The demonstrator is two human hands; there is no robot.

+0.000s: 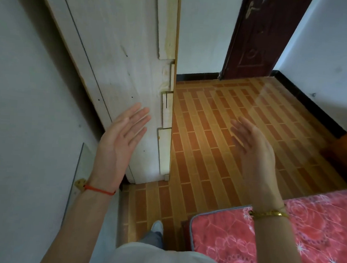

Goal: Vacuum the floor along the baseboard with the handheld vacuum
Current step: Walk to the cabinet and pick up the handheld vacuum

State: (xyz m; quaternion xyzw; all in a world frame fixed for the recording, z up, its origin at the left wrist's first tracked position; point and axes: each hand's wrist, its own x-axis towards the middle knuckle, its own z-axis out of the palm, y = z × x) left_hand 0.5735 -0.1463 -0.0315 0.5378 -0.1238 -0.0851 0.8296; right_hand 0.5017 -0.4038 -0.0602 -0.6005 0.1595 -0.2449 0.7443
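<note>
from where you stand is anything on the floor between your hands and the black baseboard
Nothing visible does: the tiled floor is bare up to the black baseboard. Both hands are open; no vacuum in view.

The floor [219,134] is tiled in an orange and tan brick pattern with a glossy finish. White walls [206,31] enclose the room, edged at the base by a black baseboard [306,103]. A pale wooden panel [120,55] leans at the left. A dark red-brown door [257,34] with a metal handle stands at the far wall. A pink floral mattress [315,233] occupies the lower right corner.
</note>
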